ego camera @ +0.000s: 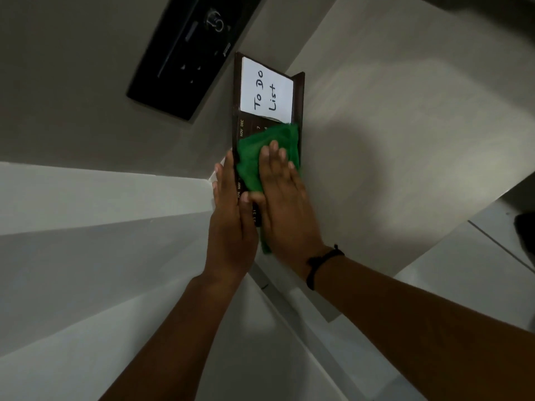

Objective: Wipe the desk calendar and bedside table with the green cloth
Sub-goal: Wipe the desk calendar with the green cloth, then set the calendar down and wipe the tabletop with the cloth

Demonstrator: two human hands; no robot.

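Note:
A dark brown desk calendar [239,123] stands on the pale bedside table [376,134], with a white "To Do List" note [265,88] on its upper part. The green cloth [262,151] lies flat against the calendar's face, covering its lower half. My right hand [285,204] presses on the cloth with fingers spread flat. My left hand [230,221] grips the calendar's left edge, thumb on the front.
A black wall control panel [185,59] with buttons is mounted to the upper left of the calendar. White bedding [86,256] fills the left side. A tiled floor [477,256] and a dark object [525,233] lie at the right.

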